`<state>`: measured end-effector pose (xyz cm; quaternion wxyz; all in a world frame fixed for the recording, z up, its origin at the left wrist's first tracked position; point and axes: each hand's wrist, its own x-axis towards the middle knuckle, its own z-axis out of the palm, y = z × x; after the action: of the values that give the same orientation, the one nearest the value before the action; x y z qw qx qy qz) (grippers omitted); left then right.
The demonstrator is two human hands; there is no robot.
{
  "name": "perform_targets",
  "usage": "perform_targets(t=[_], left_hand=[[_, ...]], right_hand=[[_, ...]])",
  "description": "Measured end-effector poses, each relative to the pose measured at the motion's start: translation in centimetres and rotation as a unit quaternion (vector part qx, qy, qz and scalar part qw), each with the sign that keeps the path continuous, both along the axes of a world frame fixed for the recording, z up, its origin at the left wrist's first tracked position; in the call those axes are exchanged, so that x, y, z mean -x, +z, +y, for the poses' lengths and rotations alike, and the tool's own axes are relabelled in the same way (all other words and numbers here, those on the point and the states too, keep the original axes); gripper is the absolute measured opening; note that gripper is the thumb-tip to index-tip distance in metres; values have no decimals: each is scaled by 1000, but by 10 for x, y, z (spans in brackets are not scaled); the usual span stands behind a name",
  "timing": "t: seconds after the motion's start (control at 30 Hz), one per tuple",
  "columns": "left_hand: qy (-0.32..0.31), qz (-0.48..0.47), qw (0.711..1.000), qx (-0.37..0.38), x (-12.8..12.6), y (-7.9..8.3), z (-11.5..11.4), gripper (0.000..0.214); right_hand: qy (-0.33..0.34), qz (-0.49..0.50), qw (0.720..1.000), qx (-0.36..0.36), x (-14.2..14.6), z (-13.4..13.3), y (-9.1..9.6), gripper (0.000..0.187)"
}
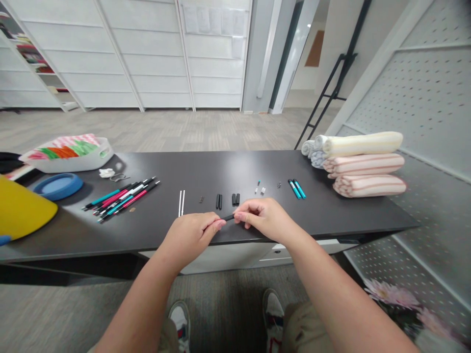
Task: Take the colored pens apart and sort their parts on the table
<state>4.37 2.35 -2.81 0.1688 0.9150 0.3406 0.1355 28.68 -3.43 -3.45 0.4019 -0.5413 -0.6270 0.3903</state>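
Note:
My left hand and my right hand meet over the near edge of the black table, both pinched on a small black pen piece held between them. Just beyond lie pen parts in a row: two white rods, a small spring, black sleeves, black caps, small white tips and two teal barrels. A bunch of assembled pens in teal, pink and black lies to the left.
Rolled striped towels are stacked at the table's right end. At the left stand a white basket of coloured items, a blue lid and a yellow object. My shoes show below the table edge.

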Motion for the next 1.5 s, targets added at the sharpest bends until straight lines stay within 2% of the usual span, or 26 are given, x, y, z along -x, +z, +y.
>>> perform_targets(t=[0.3, 0.43, 0.57, 0.67, 0.87, 1.03, 1.17, 1.3, 1.4, 1.5], left_hand=[[-2, 2, 1000, -19, 0, -2, -1, 38], [8, -4, 1000, 2, 0, -1, 0, 38], [14, -2, 1000, 15, 0, -1, 0, 38], [14, 0, 1000, 12, 0, -2, -1, 38], [15, -3, 1000, 10, 1, -3, 0, 39], [14, -5, 1000, 13, 1, -3, 1, 40], [17, -1, 1000, 14, 1, -2, 1, 41], [19, -1, 1000, 19, 1, -1, 0, 40], [19, -6, 999, 25, 0, -1, 0, 40], [23, -7, 999, 30, 0, 0, 0, 40]], right_hand=[[-13, 18, 1000, -5, -3, 3, -10, 28], [-11, 20, 1000, 4, -3, 4, -7, 43], [-5, 23, 999, 23, -1, 3, -3, 28], [-7, 11, 1000, 8, -1, 2, -3, 24], [-11, 21, 1000, 5, -2, 3, -5, 36], [2, 18, 1000, 1, -2, 3, -5, 26], [4, 8, 1000, -12, -2, 3, -5, 43], [1, -4, 1000, -3, -2, 3, -7, 25], [-10, 17, 1000, -12, -2, 4, -9, 24], [-31, 7, 999, -25, -7, 2, -2, 24]])
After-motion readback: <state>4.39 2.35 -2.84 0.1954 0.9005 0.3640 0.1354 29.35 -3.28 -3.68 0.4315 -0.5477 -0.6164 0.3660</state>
